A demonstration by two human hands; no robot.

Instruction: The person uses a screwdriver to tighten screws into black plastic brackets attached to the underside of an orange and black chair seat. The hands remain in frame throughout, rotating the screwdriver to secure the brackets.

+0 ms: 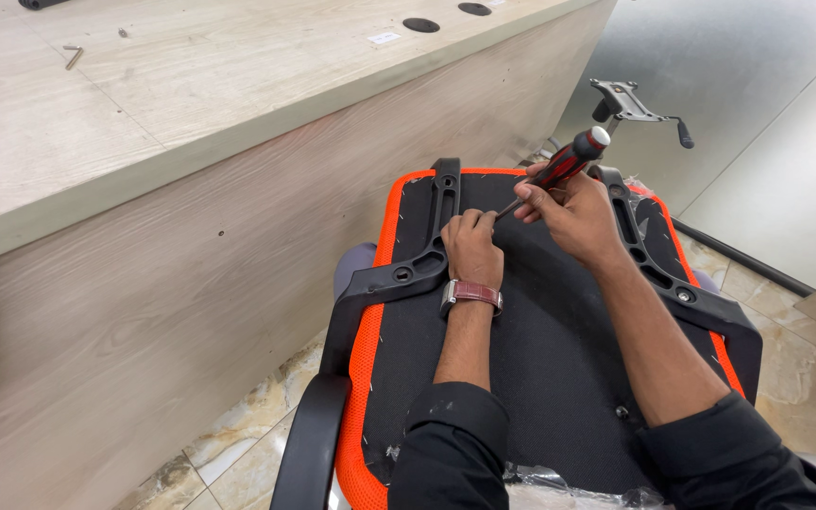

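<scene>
Head view. An upturned chair seat [521,378], black underneath with an orange edge, is shown lying across the lap, close beside a pale wooden desk [191,123]. Two black plastic armrest brackets are seen laid on the seat's underside: the left bracket [417,255] runs along the left edge and bends down toward a curved black armrest [309,444], and the right bracket [672,274] runs along the right edge.

A screwdriver [564,165] with a red-and-black handle and a pale end cap is gripped in the right hand [573,212], the fingers being closed round the handle. The tool is held tilted, its cap pointing up and to the right, its thin shaft slanting down and to the left toward the seat. The left hand [472,247] is curled shut at the lower end of the shaft, resting on the seat just beside the left bracket; whether a screw is pinched in it cannot be told. A wristwatch [470,295] with a reddish strap is worn on the left wrist.

A black metal chair mechanism plate [630,102] with a lever is seen beyond the seat, on the floor. A small hex key [73,57] lies on the desk top, well apart from both hands.
</scene>
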